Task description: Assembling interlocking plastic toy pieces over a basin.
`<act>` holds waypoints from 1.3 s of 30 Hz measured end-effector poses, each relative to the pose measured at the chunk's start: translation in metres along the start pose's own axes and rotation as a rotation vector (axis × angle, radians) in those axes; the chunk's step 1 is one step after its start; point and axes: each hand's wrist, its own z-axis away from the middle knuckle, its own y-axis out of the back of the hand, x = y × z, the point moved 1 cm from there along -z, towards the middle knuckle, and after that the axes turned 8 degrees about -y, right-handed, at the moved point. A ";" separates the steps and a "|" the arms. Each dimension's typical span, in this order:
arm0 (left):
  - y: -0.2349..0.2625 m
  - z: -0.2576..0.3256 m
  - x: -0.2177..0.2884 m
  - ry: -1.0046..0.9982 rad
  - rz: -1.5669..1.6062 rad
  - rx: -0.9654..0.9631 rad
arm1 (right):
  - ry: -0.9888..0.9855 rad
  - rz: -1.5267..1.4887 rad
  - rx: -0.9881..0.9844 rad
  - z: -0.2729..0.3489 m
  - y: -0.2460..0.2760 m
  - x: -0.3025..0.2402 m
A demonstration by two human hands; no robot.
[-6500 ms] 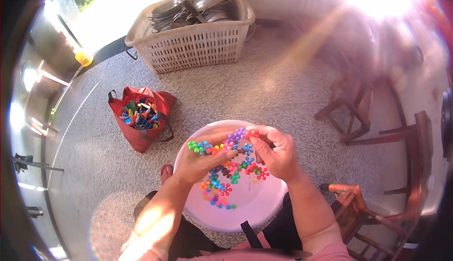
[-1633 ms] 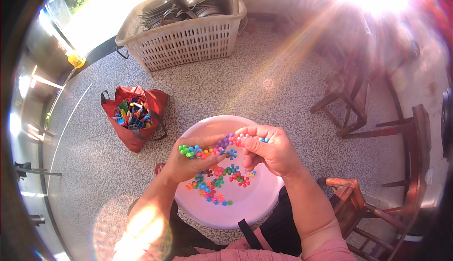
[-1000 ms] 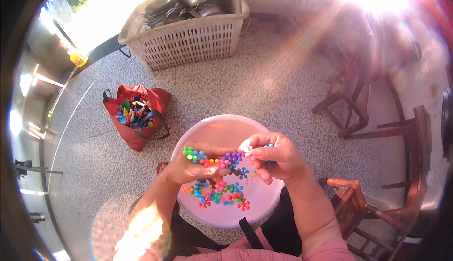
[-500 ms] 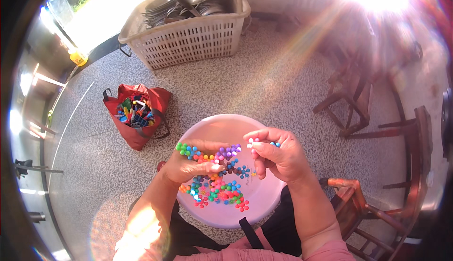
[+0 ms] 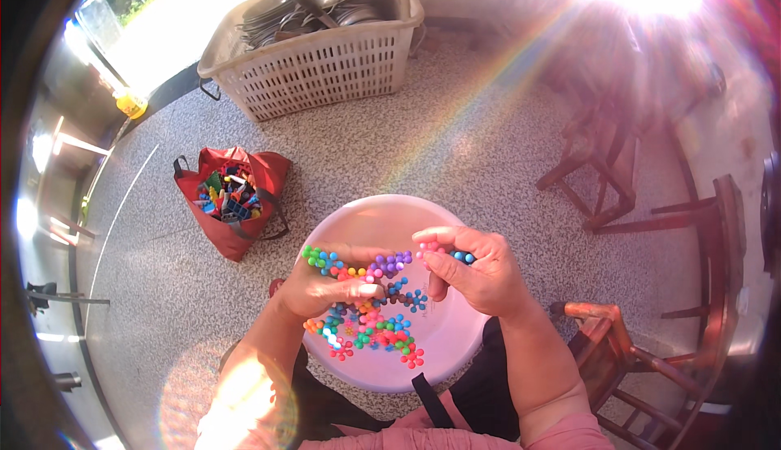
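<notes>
The left hand [image 5: 321, 291] is closed around a chain of joined snowflake-shaped plastic pieces [image 5: 351, 267], green, blue, orange and purple, held level above the pink plastic basin [image 5: 382, 216]; the right hand [image 5: 480, 275] pinches a pink and blue piece [image 5: 446, 252] between thumb and fingers, just beside the purple end of the chain, and whether the two touch cannot be told; under both hands a heap of loose coloured pieces [image 5: 370, 332] lies in the bottom of the basin; the basin rests on the person's lap, over dark trousers. On the speckled floor [image 5: 455, 124] to the left sits an open red bag [image 5: 232, 206] filled with mixed coloured toy bricks; beyond it stands a white plastic lattice basket [image 5: 317, 59] holding metal dishes; wooden stools [image 5: 606, 173] stand to the right, one close by the right forearm; strong sun glare washes out the upper right.
</notes>
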 end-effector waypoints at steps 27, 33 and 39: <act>-0.003 -0.003 -0.002 0.116 0.148 0.154 | 0.003 0.193 -0.033 -0.011 -0.008 0.009; 0.000 -0.004 -0.007 0.108 0.131 0.148 | -0.004 0.207 -0.038 -0.015 -0.008 0.016; -0.001 -0.010 -0.009 0.131 0.182 0.156 | 0.019 0.177 0.029 -0.020 -0.015 0.020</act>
